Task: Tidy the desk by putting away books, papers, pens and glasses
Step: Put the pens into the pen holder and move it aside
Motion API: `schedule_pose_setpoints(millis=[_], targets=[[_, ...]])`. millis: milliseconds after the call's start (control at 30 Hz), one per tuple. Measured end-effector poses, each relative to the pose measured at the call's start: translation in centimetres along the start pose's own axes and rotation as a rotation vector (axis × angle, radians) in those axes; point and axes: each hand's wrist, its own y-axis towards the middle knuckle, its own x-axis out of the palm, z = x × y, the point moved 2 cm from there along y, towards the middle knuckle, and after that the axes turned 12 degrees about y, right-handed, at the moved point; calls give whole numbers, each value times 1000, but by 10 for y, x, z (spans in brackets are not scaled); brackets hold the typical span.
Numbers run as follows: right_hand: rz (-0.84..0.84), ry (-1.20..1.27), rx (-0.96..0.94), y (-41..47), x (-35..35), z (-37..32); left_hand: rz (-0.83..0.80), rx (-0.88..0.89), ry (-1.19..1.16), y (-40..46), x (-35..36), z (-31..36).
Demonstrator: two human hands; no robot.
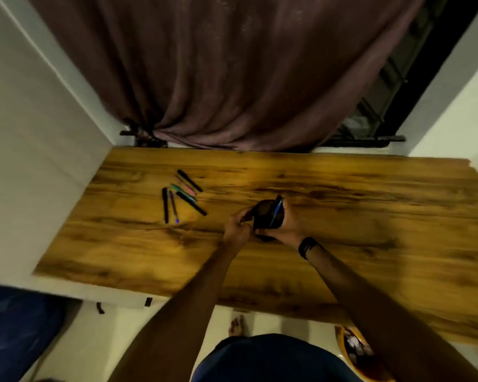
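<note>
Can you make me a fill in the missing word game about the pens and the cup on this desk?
1. The loose pens lie on the wooden ____.
2. The blue pen sticks out of the dark ____, which both hands hold.
3. The black band is worn on the ____ wrist.
4. Behind the desk hangs a brown ____.

Missing words: desk; cup; right; curtain
</note>
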Motion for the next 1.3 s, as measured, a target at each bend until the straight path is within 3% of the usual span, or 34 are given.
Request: schedule_pose_setpoints(millis=[200,333,500,600,800,1100,1300], targets=[[-15,-178,23,8,41,-8,298,-247,151,-1,-66,-46],[1,-195,26,9,47,-11,402,-306,207,5,-103,-78],[269,-319,-239,2,58,-42,416,-360,270,24,-142,-101],[295,-411,-421,5,78,-66,328,-415,411,42,-156,-117],[0,-493,-407,29,140,-78,278,-404,491,60,-158,-117],[-360,-779,-13,82,226,-31,208,-267,660,48,-154,-137],[-388,-916,-154,79,229,-10,216,-274,596,39,-160,-142]])
